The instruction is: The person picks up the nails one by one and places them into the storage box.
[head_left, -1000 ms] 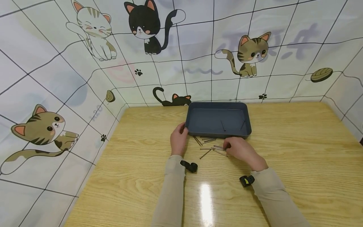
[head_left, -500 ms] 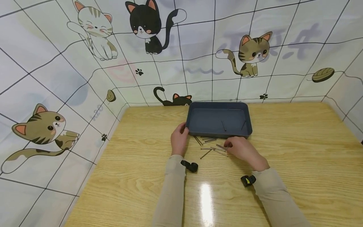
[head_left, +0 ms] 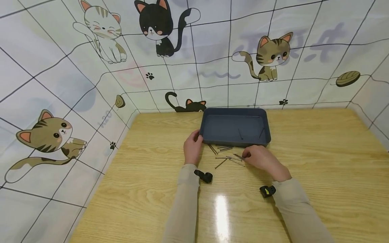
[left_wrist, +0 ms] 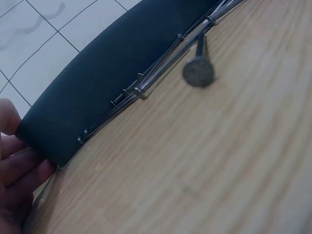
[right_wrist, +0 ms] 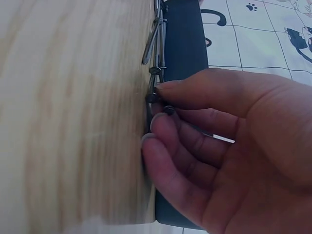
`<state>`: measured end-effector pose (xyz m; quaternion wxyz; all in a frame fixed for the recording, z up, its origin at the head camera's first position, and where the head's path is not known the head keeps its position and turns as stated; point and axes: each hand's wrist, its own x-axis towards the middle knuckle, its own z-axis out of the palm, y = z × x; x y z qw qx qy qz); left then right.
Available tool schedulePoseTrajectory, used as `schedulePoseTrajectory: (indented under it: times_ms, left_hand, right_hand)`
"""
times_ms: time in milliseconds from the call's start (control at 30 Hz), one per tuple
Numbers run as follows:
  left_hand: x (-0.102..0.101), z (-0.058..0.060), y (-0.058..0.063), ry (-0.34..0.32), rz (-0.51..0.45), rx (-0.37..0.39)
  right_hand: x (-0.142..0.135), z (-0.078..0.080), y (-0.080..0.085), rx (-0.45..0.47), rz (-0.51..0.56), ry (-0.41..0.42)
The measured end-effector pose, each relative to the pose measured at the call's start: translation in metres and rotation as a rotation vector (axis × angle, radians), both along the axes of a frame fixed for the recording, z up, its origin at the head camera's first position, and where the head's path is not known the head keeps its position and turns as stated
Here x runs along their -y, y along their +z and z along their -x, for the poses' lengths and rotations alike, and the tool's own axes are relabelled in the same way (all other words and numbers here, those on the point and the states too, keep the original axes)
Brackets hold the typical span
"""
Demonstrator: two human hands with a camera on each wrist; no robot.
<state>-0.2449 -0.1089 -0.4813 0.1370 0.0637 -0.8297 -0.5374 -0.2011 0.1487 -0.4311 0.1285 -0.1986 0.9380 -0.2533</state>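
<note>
My left hand (head_left: 192, 148) holds the near left corner of a dark blue-grey rectangular tray (head_left: 220, 130), thumb near the rim and fingers against the outer wall. Just in front of the tray, my right hand (head_left: 262, 159) pinches a nail (head_left: 238, 156) between thumb and fingertips; its shank points left over the pile. The right wrist view shows a nail head (right_wrist: 168, 110) between the curled fingers. Several loose metal nails (head_left: 221, 164) lie crossed on the table beside it. Inside the tray are a slanted nail (head_left: 240, 134), another at the right (head_left: 261, 133) and one along the back.
The wooden table (head_left: 146, 202) meets a tiled-pattern wall covering (head_left: 212, 77) printed with cats, right behind the tray. One nail (left_wrist: 199, 70) points its flat head at the left wrist camera. Black wrist cameras sit on both sleeves.
My right hand has shifted slightly right, drawing the pinched nail along and turning it a little away from the others. The left hand keeps its place at the tray corner.
</note>
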Motion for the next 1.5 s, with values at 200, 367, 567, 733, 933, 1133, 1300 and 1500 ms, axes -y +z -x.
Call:
schedulePoseTrajectory:
  times_ms: [200, 367, 567, 733, 933, 1133, 1300, 1500]
  left_hand:
    - [0.000, 0.000, -0.002, 0.012, 0.014, 0.000]
    - [-0.001, 0.001, -0.002, 0.020, 0.013, 0.008]
    - [-0.002, 0.003, 0.000, 0.021, 0.007, 0.008]
    - [-0.003, 0.003, 0.002, 0.025, 0.009, 0.010]
    - [-0.004, 0.003, 0.004, 0.017, 0.011, 0.007]
    - [-0.002, 0.002, 0.003, 0.022, 0.017, 0.013]
    - [-0.001, 0.002, 0.002, 0.021, 0.008, 0.016]
    - [-0.001, 0.003, 0.001, 0.016, 0.001, 0.009]
  right_hand:
    - [-0.002, 0.000, 0.002, 0.022, -0.033, -0.008]
    - [-0.006, 0.001, 0.002, 0.021, -0.023, -0.022]
    - [-0.011, 0.002, 0.004, 0.010, -0.008, -0.013]
    - [-0.015, 0.001, 0.008, 0.037, 0.009, -0.008]
    - [-0.020, 0.004, 0.009, 0.050, 0.021, 0.006]
    - [-0.020, 0.005, 0.007, 0.061, 0.043, 0.048]
    - [-0.019, 0.006, 0.005, 0.068, 0.071, 0.053]
    - [-0.018, 0.006, 0.004, 0.053, 0.110, 0.020]
